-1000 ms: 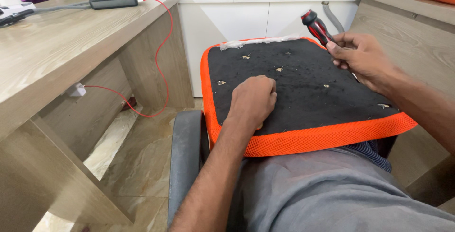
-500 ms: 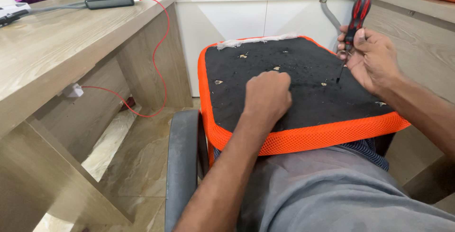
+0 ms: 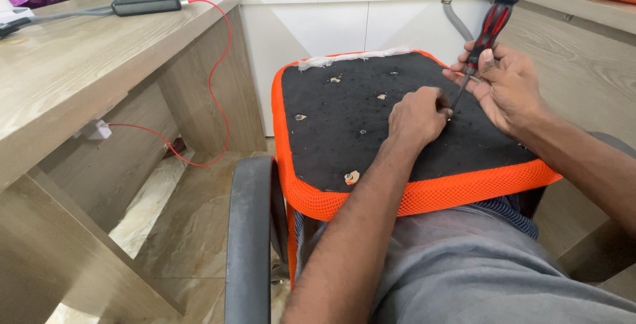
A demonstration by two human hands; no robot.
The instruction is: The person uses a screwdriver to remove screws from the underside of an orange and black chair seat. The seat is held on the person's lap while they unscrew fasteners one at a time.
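Observation:
An upturned chair seat (image 3: 344,125) lies on my lap, black fabric on top with an orange mesh rim and several small torn holes. My right hand (image 3: 507,89) grips a red and black screwdriver (image 3: 487,29), held almost upright with its tip down on the black fabric. My left hand (image 3: 417,115) rests curled on the fabric right beside the tip; I cannot tell whether its fingers pinch anything.
A wooden desk (image 3: 73,72) stands at the left with a black device and a red cable (image 3: 222,65) hanging from it. A grey chair armrest (image 3: 248,231) sits beside my left leg. Another wooden surface (image 3: 576,39) is at the right, white cabinets behind.
My left hand slid right across the seat to the screwdriver tip. My right hand turned the screwdriver from slanted to nearly upright and lowered its tip onto the fabric.

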